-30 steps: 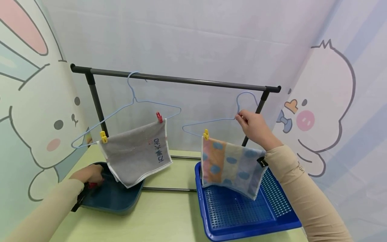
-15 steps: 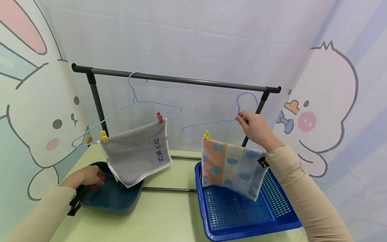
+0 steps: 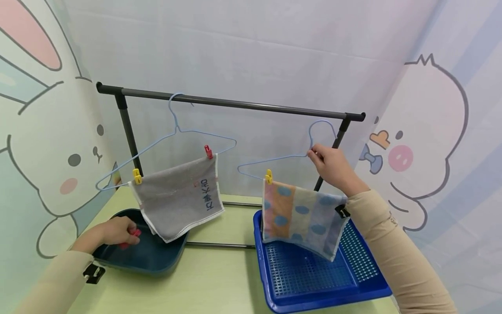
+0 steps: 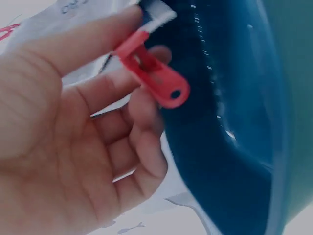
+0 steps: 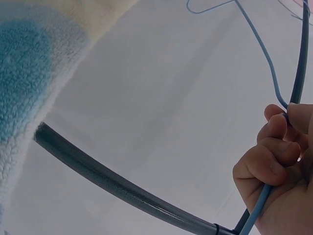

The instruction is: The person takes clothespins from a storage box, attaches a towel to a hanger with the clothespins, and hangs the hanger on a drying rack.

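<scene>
Between the thumb and fingers of my left hand (image 3: 117, 231) is a pinched red clothespin (image 4: 166, 88); the hand is over the dark teal basin (image 3: 157, 264). My right hand (image 3: 331, 168) grips a light blue wire hanger (image 3: 274, 158) at its neck, just below the hook. From that hanger hangs a small striped towel with blue dots (image 3: 302, 218). A yellow clothespin (image 3: 268, 176) fastens the towel's left corner. The towel's right corner is partly hidden behind the right wrist. In the right wrist view, the towel's fuzzy edge (image 5: 29, 73) fills the left side.
A black rack (image 3: 235, 104) spans the back. A second blue hanger (image 3: 150, 146) hangs there with a grey towel (image 3: 176, 200), clipped by yellow (image 3: 137, 176) and red (image 3: 208, 151) clothespins. The blue perforated basket (image 3: 270, 279) stands below the right towel on the light green table (image 3: 219, 279).
My left hand has shifted slightly right over the basin, and the red clothespin in its fingers now shows more plainly. The right hand and its hanger have stayed almost still.
</scene>
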